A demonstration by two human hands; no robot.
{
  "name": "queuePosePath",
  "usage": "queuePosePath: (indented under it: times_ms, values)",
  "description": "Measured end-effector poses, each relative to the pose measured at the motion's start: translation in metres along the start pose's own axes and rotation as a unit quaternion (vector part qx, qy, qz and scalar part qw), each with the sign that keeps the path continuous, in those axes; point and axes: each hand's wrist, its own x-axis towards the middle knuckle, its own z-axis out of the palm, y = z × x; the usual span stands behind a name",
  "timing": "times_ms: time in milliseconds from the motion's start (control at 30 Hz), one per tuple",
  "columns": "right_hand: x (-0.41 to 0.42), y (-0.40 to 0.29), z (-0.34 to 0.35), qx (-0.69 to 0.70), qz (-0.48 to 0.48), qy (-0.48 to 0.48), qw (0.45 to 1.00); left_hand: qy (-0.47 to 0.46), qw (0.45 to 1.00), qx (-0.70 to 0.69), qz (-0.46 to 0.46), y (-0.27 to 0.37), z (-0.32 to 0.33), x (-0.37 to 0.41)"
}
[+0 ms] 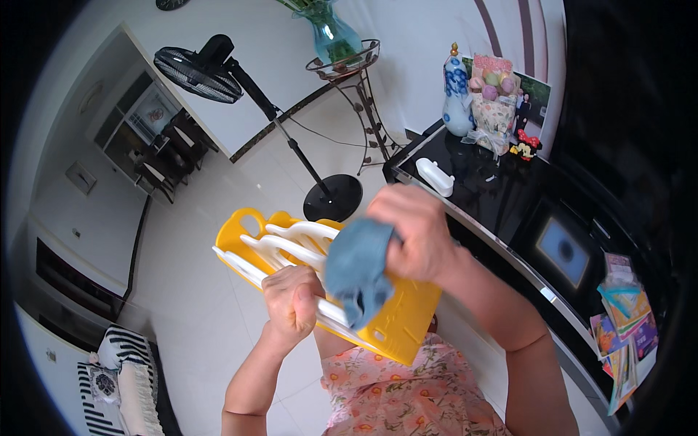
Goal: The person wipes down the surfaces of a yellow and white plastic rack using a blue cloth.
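Note:
My left hand grips the white front edge of a yellow and white plastic rack, which is held up in the air, tilted, in front of my body. White curved dividers run across its inside, and an oval handle hole shows at its far left end. In my right hand is a bunched blue-grey cloth, slightly blurred, over the right half of the rack. The cloth hides part of the dividers, and whether it touches them I cannot tell.
Beyond the rack stands a black pedestal fan. A metal plant stand bears a blue glass vase. On the right, a glossy black cabinet holds a white plastic piece, a porcelain bottle, a wrapped bouquet and several booklets.

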Motion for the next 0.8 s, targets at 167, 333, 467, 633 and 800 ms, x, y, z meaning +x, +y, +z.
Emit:
queuePosePath:
  times_ms: [167,333,467,633,800]
  values:
    - [-0.032,0.042,0.002,0.148,0.250,0.034,0.956,0.033,0.999,0.000,0.003,-0.005,0.001,-0.008]
    - [-0.027,0.009,0.016,0.217,0.146,0.120,0.957,0.056,0.998,-0.026,-0.023,-0.008,0.001,-0.009]
    - [-0.015,-0.028,0.008,0.038,-0.046,0.034,0.998,0.062,0.997,-0.020,-0.029,-0.012,0.000,-0.006]
    - [-0.049,-0.063,0.028,0.133,-0.099,0.024,0.986,0.091,0.985,-0.072,-0.127,-0.025,0.005,-0.008]
    - [-0.108,-0.057,0.039,0.126,-0.102,0.002,0.987,0.054,0.982,-0.069,-0.170,-0.027,-0.006,0.004]
